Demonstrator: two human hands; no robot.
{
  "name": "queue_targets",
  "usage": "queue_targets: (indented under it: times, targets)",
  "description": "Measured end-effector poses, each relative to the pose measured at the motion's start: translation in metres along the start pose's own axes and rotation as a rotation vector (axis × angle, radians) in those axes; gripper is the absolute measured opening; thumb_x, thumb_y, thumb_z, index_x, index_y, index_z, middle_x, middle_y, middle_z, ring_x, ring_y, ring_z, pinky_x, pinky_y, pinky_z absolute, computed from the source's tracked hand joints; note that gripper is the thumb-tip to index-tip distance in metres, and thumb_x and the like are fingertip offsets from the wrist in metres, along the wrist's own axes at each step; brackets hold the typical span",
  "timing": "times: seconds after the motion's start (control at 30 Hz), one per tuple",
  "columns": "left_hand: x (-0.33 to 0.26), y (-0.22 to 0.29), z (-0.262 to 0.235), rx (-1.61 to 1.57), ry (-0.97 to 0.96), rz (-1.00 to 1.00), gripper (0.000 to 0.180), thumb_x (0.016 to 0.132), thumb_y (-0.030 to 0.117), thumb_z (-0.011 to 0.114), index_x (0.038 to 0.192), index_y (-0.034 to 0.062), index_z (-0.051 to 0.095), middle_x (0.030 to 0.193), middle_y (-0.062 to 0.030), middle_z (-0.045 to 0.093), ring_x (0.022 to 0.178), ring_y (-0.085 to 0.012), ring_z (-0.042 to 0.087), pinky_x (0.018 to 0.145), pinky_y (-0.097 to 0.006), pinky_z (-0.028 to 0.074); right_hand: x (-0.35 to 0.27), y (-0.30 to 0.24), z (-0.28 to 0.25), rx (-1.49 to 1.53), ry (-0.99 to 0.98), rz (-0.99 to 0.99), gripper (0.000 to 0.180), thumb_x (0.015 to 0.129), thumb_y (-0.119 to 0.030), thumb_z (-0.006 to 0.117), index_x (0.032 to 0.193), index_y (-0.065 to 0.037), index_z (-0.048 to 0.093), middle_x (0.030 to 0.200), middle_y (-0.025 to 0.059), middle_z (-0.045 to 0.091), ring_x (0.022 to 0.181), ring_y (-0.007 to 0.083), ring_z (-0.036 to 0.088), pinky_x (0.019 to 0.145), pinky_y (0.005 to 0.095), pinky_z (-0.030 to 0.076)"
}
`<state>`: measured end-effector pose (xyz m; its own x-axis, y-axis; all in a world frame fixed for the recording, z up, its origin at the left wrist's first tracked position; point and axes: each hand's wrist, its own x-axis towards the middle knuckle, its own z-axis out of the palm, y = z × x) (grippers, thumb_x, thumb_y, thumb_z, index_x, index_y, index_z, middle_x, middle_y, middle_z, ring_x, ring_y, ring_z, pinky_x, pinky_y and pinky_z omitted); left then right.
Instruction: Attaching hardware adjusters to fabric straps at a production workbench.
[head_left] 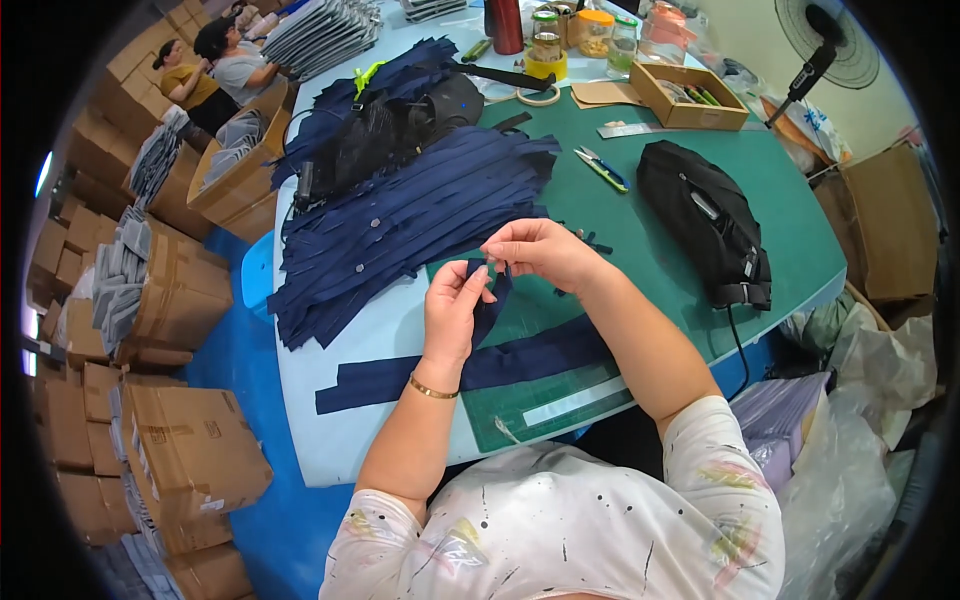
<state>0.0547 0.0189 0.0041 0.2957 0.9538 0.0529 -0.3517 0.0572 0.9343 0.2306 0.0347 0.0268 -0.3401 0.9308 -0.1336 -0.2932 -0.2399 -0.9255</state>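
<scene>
A narrow navy fabric strip (pixel 489 318) hangs folded between my hands above the cutting mat. My left hand (pixel 456 308) is closed on it, pinching near its upper fold with thumb and fingers. The fingers of my right hand (pixel 540 252) are pinched together at the strip's upper end, close to the left fingertips; any small piece between them is too fine to make out. Below my hands, longer navy strips (pixel 395 377) lie across the table's near side. Just beyond is a large heap of navy strips (pixel 420 215), with a few small pale pieces on top.
Green-handled thread snips (pixel 603 172) and a black zipped pouch (pixel 700 220) lie on the green mat (pixel 600 230). Farther back stand a wooden box (pixel 690 97), jars (pixel 546 40) and a red flask (pixel 505 25). Cartons (pixel 195 455) line the left; a fan (pixel 825 35) stands at right.
</scene>
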Motion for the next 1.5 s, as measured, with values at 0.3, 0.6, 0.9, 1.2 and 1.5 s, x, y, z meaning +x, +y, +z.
queue_targets:
  times: [0.3, 0.6, 0.9, 1.2, 1.5]
  targets:
    - [0.001, -0.003, -0.003, 0.054, -0.006, 0.012, 0.009, 0.088, 0.008, 0.058, 0.093, 0.0015, 0.056, 0.086, -0.0035, 0.059, 0.067, -0.0072, 0.053, 0.063, -0.021, 0.045, 0.001, 0.0, 0.004, -0.017, 0.027, 0.004, 0.014, 0.082, -0.017, 0.067, 0.089, -0.004, 0.065, 0.075, 0.0004, 0.061, 0.066, 0.0072, 0.054, 0.06, 0.0205, 0.044]
    - [0.002, -0.005, -0.004, 0.109, -0.009, -0.014, 0.009, 0.087, 0.008, 0.059, 0.093, 0.0022, 0.057, 0.082, -0.0027, 0.059, 0.066, -0.0078, 0.053, 0.063, -0.021, 0.045, 0.003, 0.0, 0.0, -0.099, 0.034, 0.042, 0.015, 0.082, -0.016, 0.068, 0.087, -0.002, 0.065, 0.073, 0.0001, 0.059, 0.062, 0.0077, 0.051, 0.055, 0.0205, 0.04]
    - [0.002, -0.004, -0.002, 0.065, 0.026, 0.001, 0.008, 0.087, 0.008, 0.06, 0.092, 0.0025, 0.056, 0.08, -0.0016, 0.058, 0.067, -0.0079, 0.054, 0.063, -0.021, 0.045, 0.001, 0.005, 0.004, -0.088, 0.056, -0.049, 0.013, 0.08, -0.014, 0.069, 0.086, -0.002, 0.064, 0.074, -0.0002, 0.06, 0.066, 0.007, 0.054, 0.057, 0.021, 0.043]
    - [0.004, -0.007, -0.009, 0.277, 0.021, 0.04, 0.011, 0.086, 0.009, 0.062, 0.092, 0.0007, 0.057, 0.08, 0.0, 0.056, 0.066, -0.0055, 0.052, 0.06, -0.019, 0.044, -0.003, -0.004, 0.006, -0.501, 0.142, -0.104, 0.014, 0.08, -0.013, 0.068, 0.086, 0.0, 0.067, 0.071, 0.0007, 0.062, 0.063, 0.0071, 0.055, 0.057, 0.0209, 0.043]
    - [0.004, -0.002, -0.007, 0.162, 0.052, -0.005, 0.011, 0.085, 0.007, 0.062, 0.092, -0.0001, 0.057, 0.08, -0.0009, 0.057, 0.065, -0.0065, 0.051, 0.06, -0.019, 0.044, 0.001, 0.003, 0.0, -0.221, 0.038, -0.076, 0.014, 0.081, -0.008, 0.064, 0.093, 0.0, 0.066, 0.077, 0.0021, 0.062, 0.069, 0.007, 0.055, 0.062, 0.0204, 0.044]
